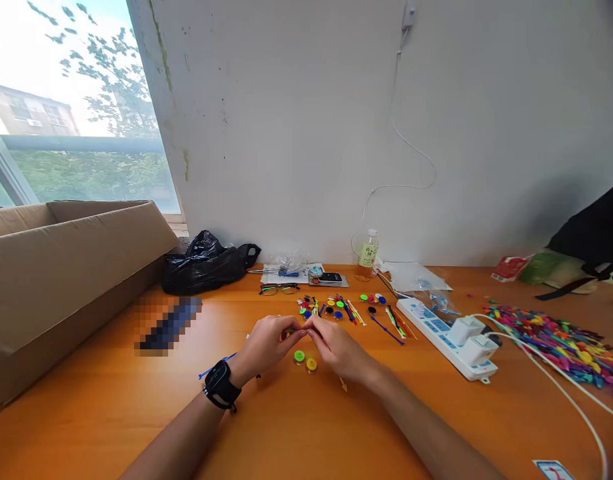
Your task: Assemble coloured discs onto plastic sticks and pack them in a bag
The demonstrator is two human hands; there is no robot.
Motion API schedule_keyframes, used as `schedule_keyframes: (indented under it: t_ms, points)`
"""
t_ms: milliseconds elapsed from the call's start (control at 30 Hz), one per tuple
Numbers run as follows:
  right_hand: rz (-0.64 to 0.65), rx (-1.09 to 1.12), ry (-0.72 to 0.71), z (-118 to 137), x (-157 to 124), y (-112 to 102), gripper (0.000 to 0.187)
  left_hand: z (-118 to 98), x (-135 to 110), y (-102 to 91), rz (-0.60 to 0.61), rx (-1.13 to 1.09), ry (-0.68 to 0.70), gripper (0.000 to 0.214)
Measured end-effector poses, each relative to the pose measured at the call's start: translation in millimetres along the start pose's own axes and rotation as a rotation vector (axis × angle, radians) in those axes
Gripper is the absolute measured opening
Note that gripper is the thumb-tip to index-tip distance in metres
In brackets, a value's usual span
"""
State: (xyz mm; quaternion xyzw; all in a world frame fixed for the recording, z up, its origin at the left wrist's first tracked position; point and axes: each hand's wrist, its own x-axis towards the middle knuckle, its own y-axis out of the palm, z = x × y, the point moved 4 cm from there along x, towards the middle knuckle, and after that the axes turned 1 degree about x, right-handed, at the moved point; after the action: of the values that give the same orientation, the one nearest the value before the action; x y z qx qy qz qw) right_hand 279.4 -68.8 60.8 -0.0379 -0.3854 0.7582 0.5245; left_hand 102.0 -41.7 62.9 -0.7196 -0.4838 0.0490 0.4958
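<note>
Behind an orange-brown table (pixel 296 440) stands a pale grey-white wall (pixel 296 120), marked with dark specks (pixel 225 110) and, nearer the window (pixel 86 143) at the left, yellow-green streaks (pixel 159 38). Bright daylight enters there; outside are leafy branches (pixel 119 73), green shrubbery (pixel 91 175) and a building (pixel 31 110). A thin white cable (pixel 401 186) runs down the wall from a small white fitting (pixel 409 13) high up.

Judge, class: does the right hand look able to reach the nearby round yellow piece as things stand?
Probably yes: the yellow piece lies close to the right hand, with nothing visibly between them. That hand is up against the left hand, though, so it may need to come away first.
</note>
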Motion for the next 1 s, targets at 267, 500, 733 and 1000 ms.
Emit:
schedule_keyframes:
  t_ms: [267, 500, 733, 1000]
  points:
    - [-0.101, 0.175, 0.102, -15, -6, -10, 0.02, -9, 3, -15.5, 0.045, -0.297, -0.09, 0.029]
    - [-0.104, 0.467, 0.178, -21, -3, -8, 0.036, -13, 2, -20.6, 0.041, -0.611, -0.175, 0.042]
    - [-0.254, 0.725, 0.302, -41, 3, -24, 0.047, -17, -3, -15.2, 0.141, -0.443, -0.037, 0.026]
    - [-0.33, 0.841, 0.401, -53, 0, -19, 0.04, -4, -10, 14.3, 0.251, -0.025, 0.138, 0.01]
